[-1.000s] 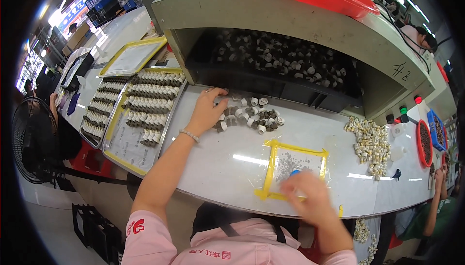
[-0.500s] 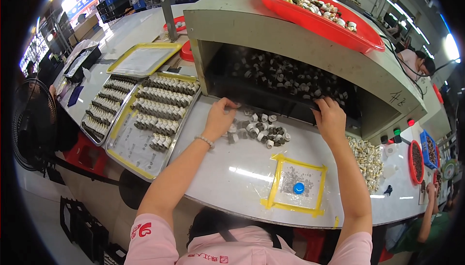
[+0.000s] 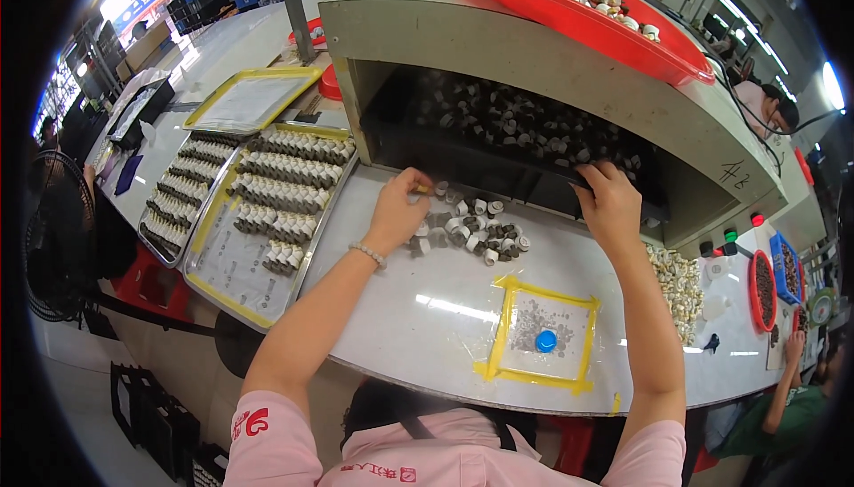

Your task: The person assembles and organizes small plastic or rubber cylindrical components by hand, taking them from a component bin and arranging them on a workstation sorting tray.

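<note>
My left hand is closed, its fingertips pinched together beside the black tray's front corner; a small yellowish bit shows there, too small to name. Just right of it, small white and dark-grey cylindrical parts lie loosely piled on the white table. My right hand is closed over the front edge of the black tray, thumb in front and fingers over the rim. This tray sits inside a grey box-like machine, with many similar loose parts scattered in it.
To the left, metal trays hold rows of white-and-grey parts. A yellow-taped square with a blue cap lies in front. A red basin of parts tops the machine. Cream-coloured parts are heaped beside my right forearm. Another person's arm is far right.
The whole view has shifted slightly. My left fingertips now show a small yellowish bit between them. My right hand remains on the black tray's edge.
</note>
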`<state>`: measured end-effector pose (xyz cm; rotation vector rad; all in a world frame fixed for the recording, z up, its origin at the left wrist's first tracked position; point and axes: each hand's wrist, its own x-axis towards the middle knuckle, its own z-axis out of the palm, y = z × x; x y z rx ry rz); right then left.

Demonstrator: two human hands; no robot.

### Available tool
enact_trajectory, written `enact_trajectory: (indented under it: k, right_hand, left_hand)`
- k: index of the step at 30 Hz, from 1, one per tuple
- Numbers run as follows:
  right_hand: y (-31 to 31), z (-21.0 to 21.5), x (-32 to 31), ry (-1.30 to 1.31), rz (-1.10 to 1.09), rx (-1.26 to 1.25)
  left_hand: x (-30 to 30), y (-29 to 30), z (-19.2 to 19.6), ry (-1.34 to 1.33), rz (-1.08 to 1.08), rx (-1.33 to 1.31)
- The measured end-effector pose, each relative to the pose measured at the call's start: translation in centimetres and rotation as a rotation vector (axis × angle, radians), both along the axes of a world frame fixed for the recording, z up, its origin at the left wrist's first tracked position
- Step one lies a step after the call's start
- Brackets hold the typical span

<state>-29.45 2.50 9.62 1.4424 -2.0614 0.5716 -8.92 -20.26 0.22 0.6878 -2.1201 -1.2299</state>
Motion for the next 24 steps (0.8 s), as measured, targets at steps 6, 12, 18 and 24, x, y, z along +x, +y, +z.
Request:
enact_trajectory:
  k: [6,12,18,24]
  right_hand:
    - [-0.1,-0.3,-0.1,-0.006,-0.004,-0.012]
    - [-0.2,-0.1,-0.1,0.0,0.006,-0.024]
    - [0.1,-0.5,-0.1,-0.006,-0.006,-0.015]
    - [0.0,-0.5,0.1,-0.012,0.001,-0.021]
  left_hand:
    - [0.4,1.5,2.0,-0.104,-0.053,-0.115]
    - [0.6,1.0,2.6,-0.201,-0.201,-0.289]
    - [0.2,2.1,3.6,-0.212,-0.366,-0.282]
    - [-2.9,6.1,3.8,-0.234,-0.379,-0.675]
